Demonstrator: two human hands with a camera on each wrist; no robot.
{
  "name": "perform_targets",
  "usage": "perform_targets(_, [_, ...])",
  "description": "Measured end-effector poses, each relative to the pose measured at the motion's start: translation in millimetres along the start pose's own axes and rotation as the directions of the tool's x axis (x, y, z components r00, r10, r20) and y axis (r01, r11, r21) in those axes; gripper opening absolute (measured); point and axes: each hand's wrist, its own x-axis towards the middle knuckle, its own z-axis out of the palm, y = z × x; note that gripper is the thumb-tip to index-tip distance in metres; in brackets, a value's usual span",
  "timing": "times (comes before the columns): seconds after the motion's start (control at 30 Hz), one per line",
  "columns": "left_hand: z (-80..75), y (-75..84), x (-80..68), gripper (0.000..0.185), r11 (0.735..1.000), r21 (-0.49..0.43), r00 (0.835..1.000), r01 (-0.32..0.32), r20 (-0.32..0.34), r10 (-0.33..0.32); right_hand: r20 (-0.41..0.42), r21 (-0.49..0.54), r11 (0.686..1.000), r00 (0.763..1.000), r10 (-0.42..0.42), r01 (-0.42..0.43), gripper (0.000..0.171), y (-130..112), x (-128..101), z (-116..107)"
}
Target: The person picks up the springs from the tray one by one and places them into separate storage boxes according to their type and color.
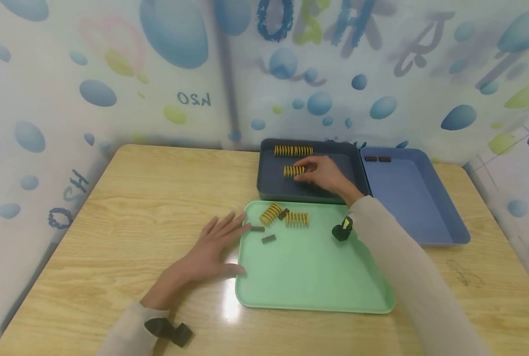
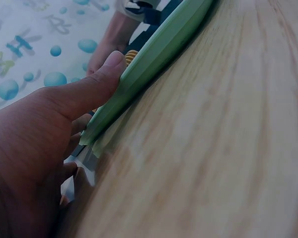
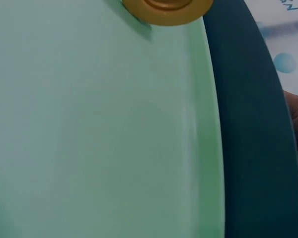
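The right hand (image 1: 324,174) pinches a yellow spring (image 1: 293,171) inside the dark grey tray (image 1: 269,185), beneath a longer spring (image 1: 293,150). The left hand (image 1: 213,244), fingers flat and spread, steadies the green tray (image 1: 313,277). Near springs (image 1: 296,219) and the blue tray (image 1: 424,207) lie unobstructed.

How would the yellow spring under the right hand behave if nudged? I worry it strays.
The yellow spring lies on its side, so it probably rolls; the dark tray has walls that should stop it. Open coils suggest lightness and some give.
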Motion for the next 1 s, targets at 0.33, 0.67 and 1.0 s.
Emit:
perform_targets(0.33, [1.3,0.5,-1.3,0.094,1.0,0.001,1.0,0.005,-0.001,-0.005,-0.046,-0.021,1.0,0.999,0.022,-0.023,0.04,6.5,11.1,4.5])
perform_targets(0.67, [-0.3,1.9,-0.6,0.093,1.0,-0.007,1.0,0.004,-0.001,-0.004,-0.088,-0.02,1.0,0.996,0.013,-0.015,0.041,8.8,13.8,4.2])
perform_targets(1.0, [-0.9,1.5,0.1,0.093,1.0,0.0,1.0,-0.014,-0.019,0.014,-0.091,-0.034,0.999,0.996,0.001,-0.004,0.041,8.1,16.8,5.0])
